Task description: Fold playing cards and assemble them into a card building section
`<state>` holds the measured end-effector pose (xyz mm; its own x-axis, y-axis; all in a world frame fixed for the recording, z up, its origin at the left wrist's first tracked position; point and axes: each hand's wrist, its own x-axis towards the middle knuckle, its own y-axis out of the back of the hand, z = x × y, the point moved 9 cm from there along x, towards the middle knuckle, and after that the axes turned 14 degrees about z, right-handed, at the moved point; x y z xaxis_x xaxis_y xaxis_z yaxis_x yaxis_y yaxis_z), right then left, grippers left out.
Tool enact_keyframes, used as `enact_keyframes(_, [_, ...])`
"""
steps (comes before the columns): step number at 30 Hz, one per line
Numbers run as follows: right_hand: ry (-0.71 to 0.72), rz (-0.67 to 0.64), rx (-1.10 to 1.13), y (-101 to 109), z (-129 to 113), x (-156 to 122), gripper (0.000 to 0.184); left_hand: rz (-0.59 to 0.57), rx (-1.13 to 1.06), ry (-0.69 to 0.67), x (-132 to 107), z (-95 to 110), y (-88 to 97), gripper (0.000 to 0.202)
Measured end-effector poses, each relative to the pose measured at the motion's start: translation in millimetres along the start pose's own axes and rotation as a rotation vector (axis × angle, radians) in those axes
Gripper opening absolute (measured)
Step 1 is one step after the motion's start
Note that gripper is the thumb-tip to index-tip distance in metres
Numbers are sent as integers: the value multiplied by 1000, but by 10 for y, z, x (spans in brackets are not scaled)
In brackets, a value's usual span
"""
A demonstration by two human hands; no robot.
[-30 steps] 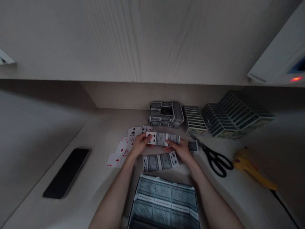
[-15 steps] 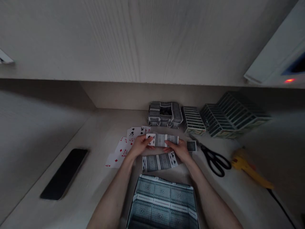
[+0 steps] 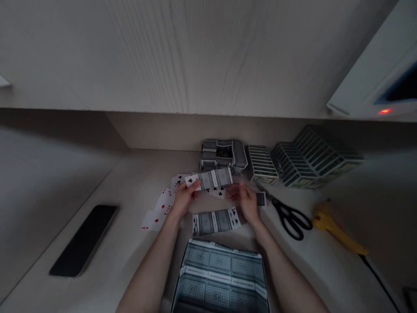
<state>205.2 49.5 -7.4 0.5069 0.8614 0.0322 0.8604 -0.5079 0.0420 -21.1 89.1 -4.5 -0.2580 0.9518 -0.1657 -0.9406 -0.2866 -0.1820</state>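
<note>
My left hand pinches the left end of a strip of joined playing cards, lifted at a tilt with patterned backs and a clubs face showing. To the right of the strip, apart from it, my right hand holds nothing; its fingers are spread and partly blurred. Below both hands lies a second card strip with clubs faces at its ends. Loose red-suit cards lie beside my left forearm. A small dark-backed card is by my right hand.
Nearest me stands a large card-covered piece. At the back are a card-built model and slatted card stacks. Black scissors and a corded yellow glue gun lie right, a phone left. A cabinet panel overhangs.
My right hand has let go of the card strip and drawn slightly away. The strip, now in my left hand alone, has risen and tilted up toward the right.
</note>
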Motion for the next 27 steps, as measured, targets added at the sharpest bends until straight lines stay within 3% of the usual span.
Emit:
enact_keyframes(2, [265,66,-220,54,-154,4,34,53,-95,5,37,31,63,30])
enact_keyframes(4, [454,-15,-378,-53,-236,-60,28,47,-158,42,46,21,67,30])
enact_keyframes(8, [628,-199,-551,-279,-253,-207,37,-43,-237,129,11,-46,-4,25])
enact_keyframes(14, [634,-184,-599,-287,-227,-182,37,-168,-218,-56,-38,66,-92,12])
enact_keyframes(22, [610,-109,-732,-226,-120,-93,39,-318,-233,135,-127,-51,-257,7])
enact_keyframes(27, [637,-140,-738,-254,-155,-113,40,-343,-160,177,-185,-42,-274,22])
